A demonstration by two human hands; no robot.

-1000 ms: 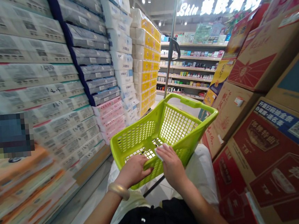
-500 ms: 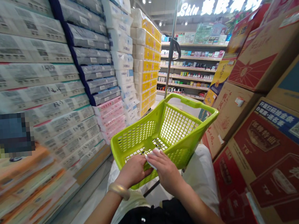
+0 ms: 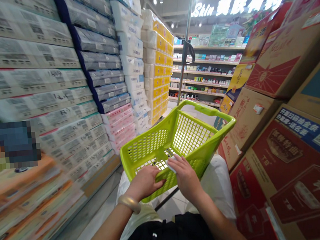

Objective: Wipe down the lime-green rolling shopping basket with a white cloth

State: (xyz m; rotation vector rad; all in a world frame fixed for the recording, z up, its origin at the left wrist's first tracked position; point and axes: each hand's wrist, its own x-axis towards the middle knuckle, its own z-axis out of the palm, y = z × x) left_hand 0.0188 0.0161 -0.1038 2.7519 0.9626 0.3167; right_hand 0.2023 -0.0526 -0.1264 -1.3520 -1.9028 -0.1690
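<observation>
Fingers (image 3: pixel 182 165) of the right hand (image 3: pixel 189 181), close together on a thin white cloth (image 3: pixel 172 165), have slid right along the near rim of the shiny green plastic basket (image 3: pixel 204 161), all little holes, so rubbing seems underway, while the left hand (image 3: pixel 145 183) curls round that rim.

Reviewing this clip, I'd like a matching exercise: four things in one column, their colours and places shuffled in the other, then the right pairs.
Things:
1. basket
2. cloth
3. bracelet
4. cartons

Colours and places:
A. gold, around the wrist of the left hand
B. red and brown, stacked along the picture's right side
C. lime green, in front of the person, with holes in its walls
D. white, in the right hand

Pairs: 1-C; 2-D; 3-A; 4-B
</observation>
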